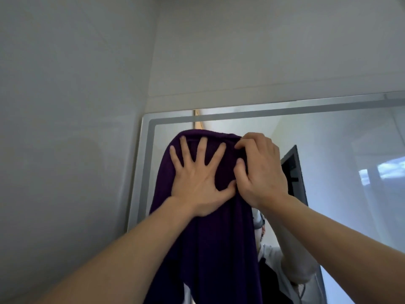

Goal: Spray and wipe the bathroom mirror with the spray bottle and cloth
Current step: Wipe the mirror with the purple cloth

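A dark purple cloth (219,249) hangs flat against the bathroom mirror (328,150) near its upper left corner. My left hand (197,178) presses on the cloth with fingers spread wide and straight. My right hand (260,170) is right beside it, its fingers curled and pinching the cloth's upper right edge. The cloth drapes down below both hands to the bottom of the view. No spray bottle is in view.
The mirror has a frosted light strip (151,150) along its frame. A white wall (65,128) stands to the left, meeting the mirror wall in a corner. The mirror reflects a person behind the cloth and a dark doorway (293,170).
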{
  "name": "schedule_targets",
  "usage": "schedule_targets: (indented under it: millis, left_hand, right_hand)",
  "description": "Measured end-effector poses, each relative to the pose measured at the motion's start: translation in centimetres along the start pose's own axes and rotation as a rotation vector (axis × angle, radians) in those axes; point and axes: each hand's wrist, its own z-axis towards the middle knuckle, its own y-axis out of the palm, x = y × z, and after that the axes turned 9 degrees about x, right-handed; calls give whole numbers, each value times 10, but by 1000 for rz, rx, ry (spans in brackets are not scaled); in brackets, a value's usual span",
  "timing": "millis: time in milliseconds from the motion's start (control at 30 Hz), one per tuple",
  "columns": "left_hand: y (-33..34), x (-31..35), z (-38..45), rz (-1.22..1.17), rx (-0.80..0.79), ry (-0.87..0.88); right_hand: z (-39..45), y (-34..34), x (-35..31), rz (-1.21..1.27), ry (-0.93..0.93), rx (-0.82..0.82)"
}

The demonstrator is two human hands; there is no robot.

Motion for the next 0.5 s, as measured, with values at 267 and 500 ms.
schedule_targets:
  millis: [267, 500]
  left_hand:
    - [-11, -61, 59, -18, -52, -212]
    - [-10, -7, 29, 164, -109, 16]
  right_hand:
    - [0, 2, -5, -215, -70, -186]
    - [0, 0, -2, -162, -56, -151]
